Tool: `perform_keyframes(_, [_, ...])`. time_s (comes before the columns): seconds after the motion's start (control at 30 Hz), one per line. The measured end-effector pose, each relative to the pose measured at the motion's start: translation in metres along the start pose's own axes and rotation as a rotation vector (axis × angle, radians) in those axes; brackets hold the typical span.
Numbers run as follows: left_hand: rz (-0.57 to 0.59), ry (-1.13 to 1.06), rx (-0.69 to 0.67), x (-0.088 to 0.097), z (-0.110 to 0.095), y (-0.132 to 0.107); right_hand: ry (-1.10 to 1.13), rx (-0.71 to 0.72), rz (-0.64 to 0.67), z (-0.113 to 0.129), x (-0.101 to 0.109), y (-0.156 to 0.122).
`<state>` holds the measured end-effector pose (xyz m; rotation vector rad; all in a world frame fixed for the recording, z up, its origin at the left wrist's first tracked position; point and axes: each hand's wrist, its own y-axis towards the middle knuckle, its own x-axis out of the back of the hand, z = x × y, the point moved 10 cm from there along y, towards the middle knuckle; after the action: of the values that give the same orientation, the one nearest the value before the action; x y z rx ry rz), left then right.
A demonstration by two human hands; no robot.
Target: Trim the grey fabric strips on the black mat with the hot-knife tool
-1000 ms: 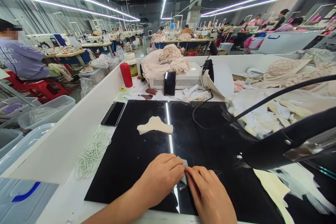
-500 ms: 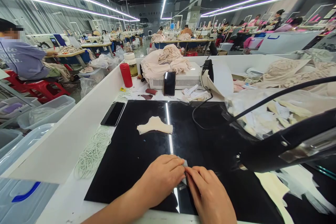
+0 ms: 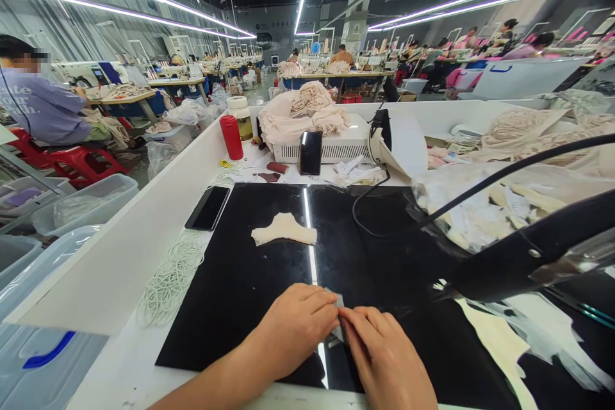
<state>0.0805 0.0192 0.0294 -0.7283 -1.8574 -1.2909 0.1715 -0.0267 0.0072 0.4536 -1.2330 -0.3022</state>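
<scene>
Grey piece point(image 3: 341, 300) is on the black mat point(image 3: 230, 295), near its front edge, between the two hands and partly covered by them. The mat is the largest thing here and looks glossy; I think a light piece may slide on it if the pressure is uneven. A thick black arm point(image 3: 509, 272) leans in at the right; the right hand could knock it if it moves too widely to that side. The left hand point(image 3: 302, 327) and the right hand point(image 3: 384, 346) meet with their fingertips, each closed on the grey piece. Because these fingers hide its middle, a crooked edge could pass unnoticed. The cream piece point(image 3: 284, 229) lies flat farther up, well apart, so disturbing it seems unlikely.
</scene>
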Motion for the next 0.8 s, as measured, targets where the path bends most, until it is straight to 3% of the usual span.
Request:
perform_keyframes(0.1, [-0.005,-0.009,0.002,0.000,0.000,-0.001,0.011,-0.004,0.053,-0.004,-0.006,-0.004])
perform_keyframes(0.6, [-0.005,0.040,-0.035,-0.001,-0.003,-0.001,-0.005,0.022,0.057,-0.002,-0.007,-0.002])
perform_keyframes(0.7, [0.036,0.056,-0.025,-0.007,-0.002,-0.003,0.012,0.018,0.006,0.001,0.004,0.002])
perform_keyframes(0.8, [0.049,0.057,-0.019,-0.009,-0.003,-0.005,0.056,0.017,-0.119,-0.005,0.034,-0.005])
